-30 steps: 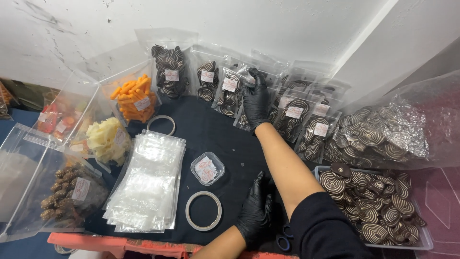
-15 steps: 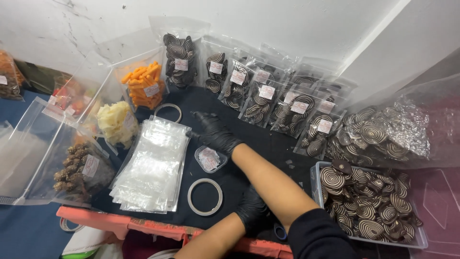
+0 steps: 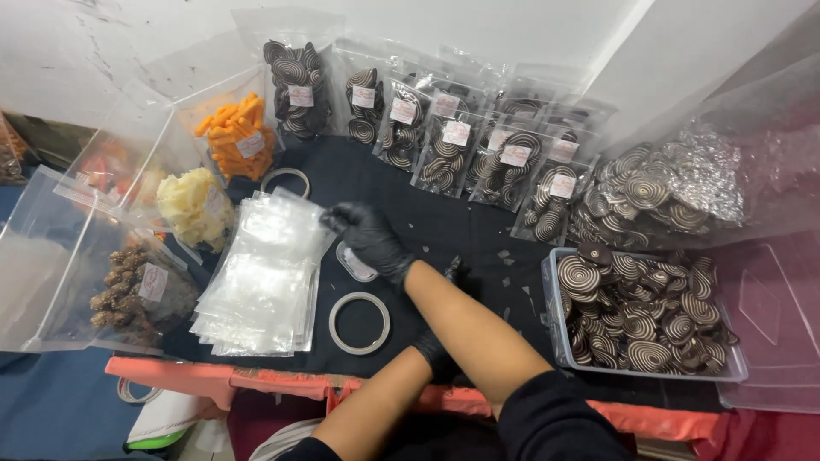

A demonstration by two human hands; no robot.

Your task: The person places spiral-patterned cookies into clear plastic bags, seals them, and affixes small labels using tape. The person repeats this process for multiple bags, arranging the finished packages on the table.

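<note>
Now reaching with black-gloved right hand (image 3: 369,239), fingers (image 3: 335,218) curled loosely open, touching stack of clear plastic bags (image 3: 265,277). Black-gloved left hand (image 3: 437,354) half hidden beneath; grip unclear.

Bright even light, glare (plastic), edges warped

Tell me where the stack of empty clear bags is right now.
In the head view, the stack of empty clear bags lies left of centre on the black cloth, under the right hand's fingertips, with a tape ring to its right.

Your worktop (image 3: 444,230) wears a black cloth. On it lie a stack of clear bags (image 3: 265,277), two tape rings (image 3: 360,322), a small tub (image 3: 354,265) and a tray of spiral biscuits (image 3: 641,312). Filled packets (image 3: 453,145) line the back.
</note>
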